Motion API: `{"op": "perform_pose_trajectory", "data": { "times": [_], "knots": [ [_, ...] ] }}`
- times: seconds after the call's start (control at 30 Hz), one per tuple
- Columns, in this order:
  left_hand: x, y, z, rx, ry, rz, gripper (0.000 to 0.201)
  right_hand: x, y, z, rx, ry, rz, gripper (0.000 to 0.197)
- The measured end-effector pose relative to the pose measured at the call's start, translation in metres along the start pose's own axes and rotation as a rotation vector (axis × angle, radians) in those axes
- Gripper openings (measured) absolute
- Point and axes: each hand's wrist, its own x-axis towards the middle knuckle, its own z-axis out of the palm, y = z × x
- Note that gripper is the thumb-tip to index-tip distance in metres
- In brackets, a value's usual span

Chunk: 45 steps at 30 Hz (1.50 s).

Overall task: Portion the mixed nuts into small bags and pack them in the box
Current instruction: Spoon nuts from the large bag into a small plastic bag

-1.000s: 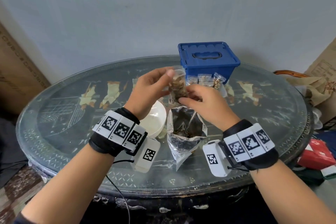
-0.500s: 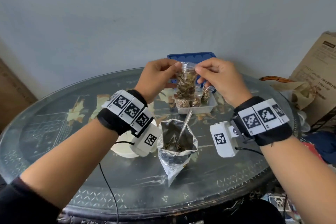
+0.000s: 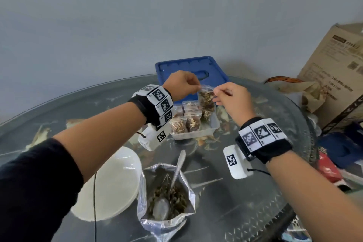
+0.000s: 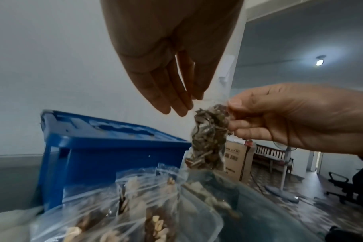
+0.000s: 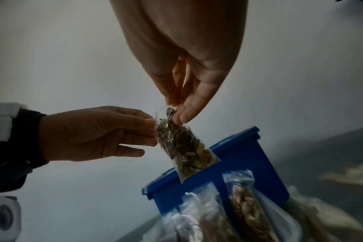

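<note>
A small clear bag of mixed nuts [image 3: 205,102] hangs above a clear plastic tray [image 3: 214,126]. My left hand [image 3: 196,89] pinches its top left corner and my right hand [image 3: 216,92] pinches the top right. The left wrist view shows the bag [image 4: 209,139] between the left fingers [image 4: 176,104] and the right hand [image 4: 236,114]. The right wrist view shows the same bag [image 5: 184,147] held at its top edge. The blue box [image 3: 192,67] stands behind with its lid on. Several filled bags [image 3: 186,122] stand in the tray.
An open foil pouch of nuts [image 3: 167,198] with a metal spoon [image 3: 177,171] in it stands near me. A white bowl [image 3: 112,179] sits to its left. A cardboard carton [image 3: 337,76] and clutter lie past the table's right edge [image 3: 306,143].
Both hands lifted the small bag from above the foil pouch and carried it away from me. It now hangs over the clear tray, pinched at both top corners.
</note>
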Motion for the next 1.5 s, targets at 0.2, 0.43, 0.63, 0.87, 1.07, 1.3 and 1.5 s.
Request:
{"op": "perform_pose_trajectory", "data": {
  "times": [0.2,0.43,0.63,0.87,1.07,1.3,1.5],
  "knots": [
    [0.039,-0.027,0.031,0.206,-0.181,0.002,0.019,0.015,0.052,0.014,-0.043,0.031,0.112,0.023],
    [0.051,-0.039,0.054,0.499,-0.251,0.041,0.023,0.017,0.087,0.030,-0.068,0.026,0.207,0.023],
    [0.047,-0.038,0.063,0.591,-0.338,0.007,0.028,0.012,0.100,0.035,-0.094,-0.004,0.256,0.010],
    [0.030,-0.028,0.045,0.458,-0.331,-0.028,0.033,0.004,0.081,0.020,-0.184,-0.039,0.258,0.032],
    [-0.005,-0.019,0.010,0.417,-0.270,-0.036,0.032,-0.011,0.048,0.004,-0.170,-0.045,0.200,0.032],
    [-0.081,-0.029,-0.041,0.401,-0.200,-0.139,0.028,-0.055,0.025,-0.005,-0.235,-0.228,0.110,0.025],
    [-0.159,-0.064,-0.059,0.430,-0.193,-0.291,0.025,-0.096,0.039,0.010,-0.313,-0.346,0.105,0.026]
  ]
}}
